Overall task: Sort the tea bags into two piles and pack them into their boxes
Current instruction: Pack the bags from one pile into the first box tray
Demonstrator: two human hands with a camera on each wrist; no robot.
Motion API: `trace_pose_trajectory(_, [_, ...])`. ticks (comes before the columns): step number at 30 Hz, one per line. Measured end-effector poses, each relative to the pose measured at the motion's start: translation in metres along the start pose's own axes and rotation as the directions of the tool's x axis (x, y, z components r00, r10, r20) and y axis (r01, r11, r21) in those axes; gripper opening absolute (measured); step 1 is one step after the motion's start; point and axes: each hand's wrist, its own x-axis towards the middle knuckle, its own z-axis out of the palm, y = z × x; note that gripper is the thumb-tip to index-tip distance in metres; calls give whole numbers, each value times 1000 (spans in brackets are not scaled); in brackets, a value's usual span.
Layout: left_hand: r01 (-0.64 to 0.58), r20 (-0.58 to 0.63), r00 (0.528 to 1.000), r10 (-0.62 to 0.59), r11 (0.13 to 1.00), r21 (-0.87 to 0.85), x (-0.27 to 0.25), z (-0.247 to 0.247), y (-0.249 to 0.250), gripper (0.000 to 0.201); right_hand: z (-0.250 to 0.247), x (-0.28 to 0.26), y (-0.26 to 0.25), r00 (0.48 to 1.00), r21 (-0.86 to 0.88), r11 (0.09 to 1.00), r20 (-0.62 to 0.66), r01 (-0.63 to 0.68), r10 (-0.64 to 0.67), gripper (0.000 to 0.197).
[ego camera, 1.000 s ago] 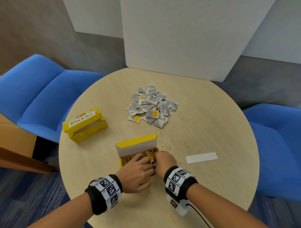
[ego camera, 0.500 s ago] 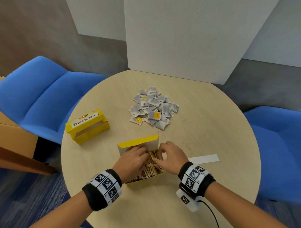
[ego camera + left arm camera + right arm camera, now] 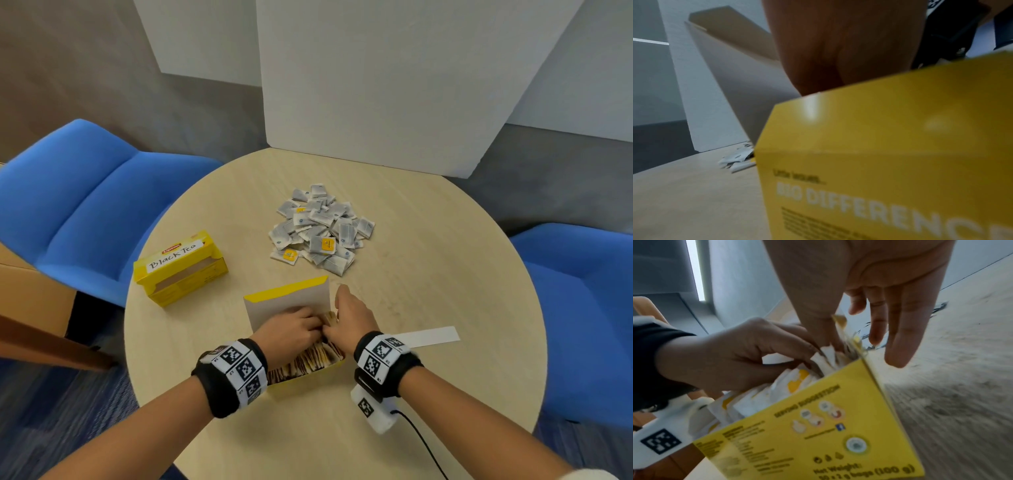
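Note:
An open yellow tea box (image 3: 308,373) lies in front of me with its lid flap (image 3: 287,298) raised, and a row of yellow-tagged tea bags (image 3: 308,358) is packed inside. My left hand (image 3: 291,334) reaches into the box, and its curled fingers (image 3: 797,344) pinch the bags at the far end. My right hand (image 3: 352,315) is at the box's right end. The thumb (image 3: 818,324) pushes down among the bags, while the straight fingers (image 3: 898,340) hang outside the wall. A pile of grey tea bags (image 3: 322,229) lies farther out. A second yellow box labelled Black Tea (image 3: 180,267) sits at the left.
All of this sits on a round wooden table (image 3: 445,274). A white paper strip (image 3: 428,337) lies right of my right wrist. Blue chairs (image 3: 85,205) stand left and right, and a white board (image 3: 394,85) stands behind the table's far edge.
Both hands have moved along the box toward its lid end, uncovering more of the packed bags near my wrists. My right fingers have straightened outside the box's end.

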Motion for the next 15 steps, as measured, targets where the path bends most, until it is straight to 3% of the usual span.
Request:
trace_pose_trajectory(4, [-54,24,998,52,994,97,3,0,-3,5,0,8,-6,997,-78,996,57,-41,45,48])
trace_pose_trajectory(9, [-58,-27,998,61,992,116,2,5,-7,39,-1,11,-7,996,-55,998,76,-40,44,41])
trace_pose_trajectory(15, [-102,123,989,81,979,175,4,-2,-10,11,-3,6,-4,997,-33,999,73,26,-24,32])
